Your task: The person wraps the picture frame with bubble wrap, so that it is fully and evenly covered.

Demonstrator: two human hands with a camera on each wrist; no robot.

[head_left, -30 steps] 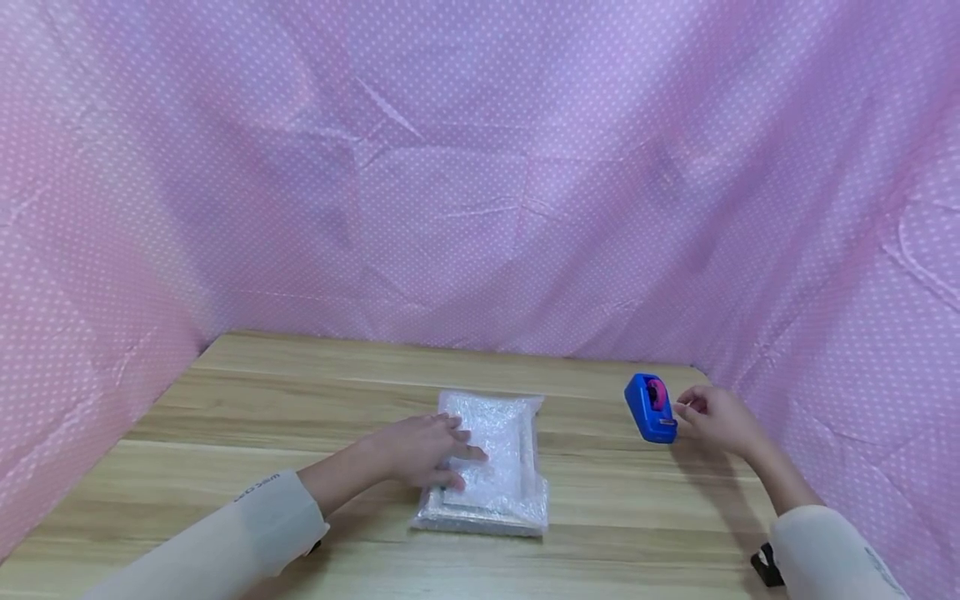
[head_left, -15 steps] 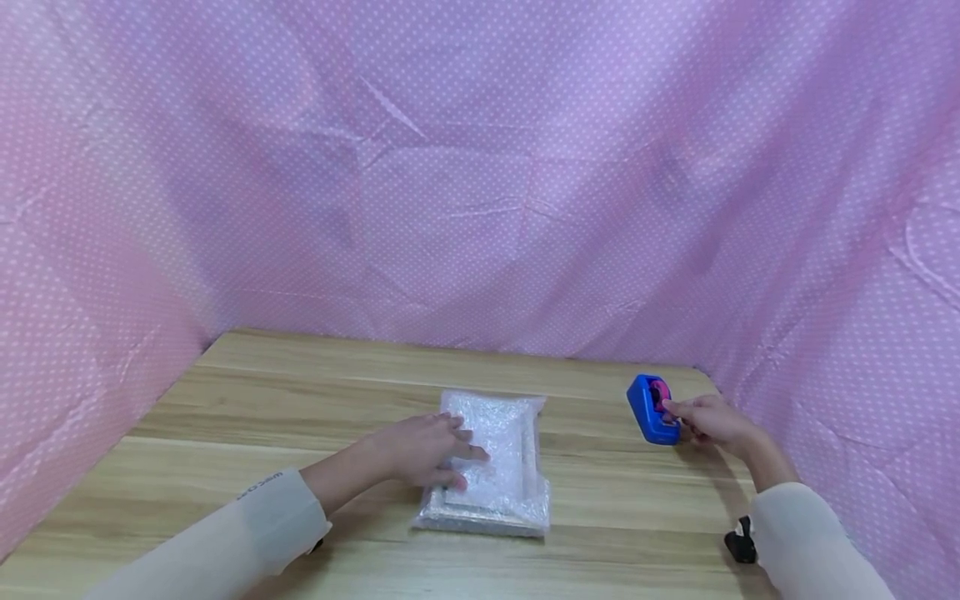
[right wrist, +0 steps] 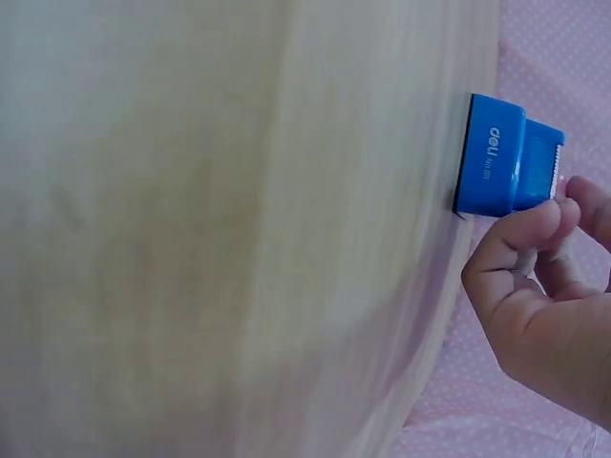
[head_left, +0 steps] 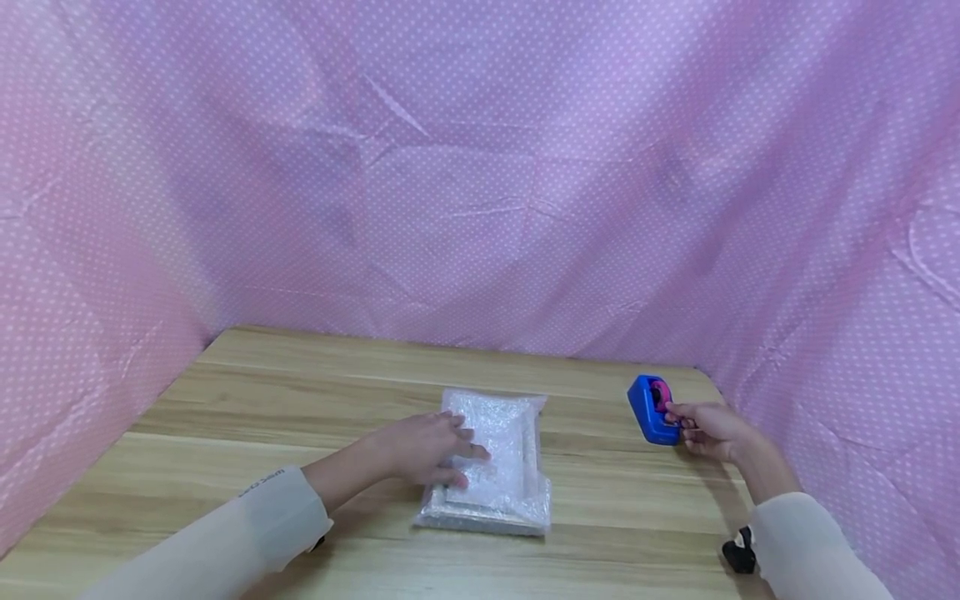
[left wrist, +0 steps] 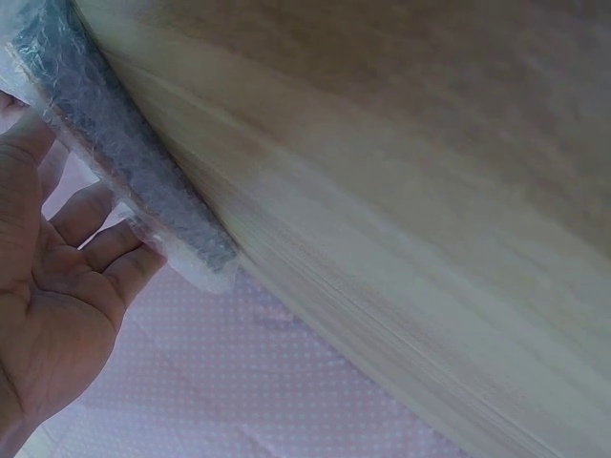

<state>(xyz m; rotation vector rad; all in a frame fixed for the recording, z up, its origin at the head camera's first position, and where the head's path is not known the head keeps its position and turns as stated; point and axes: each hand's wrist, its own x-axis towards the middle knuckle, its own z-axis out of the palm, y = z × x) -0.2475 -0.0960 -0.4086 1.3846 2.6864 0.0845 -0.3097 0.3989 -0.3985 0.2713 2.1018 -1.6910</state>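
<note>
A flat package in clear bubble wrap [head_left: 498, 467] lies on the table, its silvery edge showing at the front. My left hand [head_left: 427, 450] rests on top of it with spread fingers; in the left wrist view, fingers [left wrist: 81, 215] reach along the wrapped edge. Farther right stands a blue tape dispenser [head_left: 651, 421] holding a pink-cored roll [head_left: 662, 393]. My right hand [head_left: 712, 429] is at its cutter end, thumb and fingers pinching the tape's end. In the right wrist view those fingertips are right at the serrated edge [right wrist: 556, 172]; the tape itself is mostly hidden.
The wooden table [head_left: 315, 375] is enclosed by pink dotted cloth [head_left: 480, 208] at the back and both sides. A black strap piece [head_left: 740, 552] shows by the right sleeve [head_left: 810, 533].
My right hand has moved left from beside the dispenser to its cutter end, fingers over the roll, then drawn slightly back. The left hand stays on the package.
</note>
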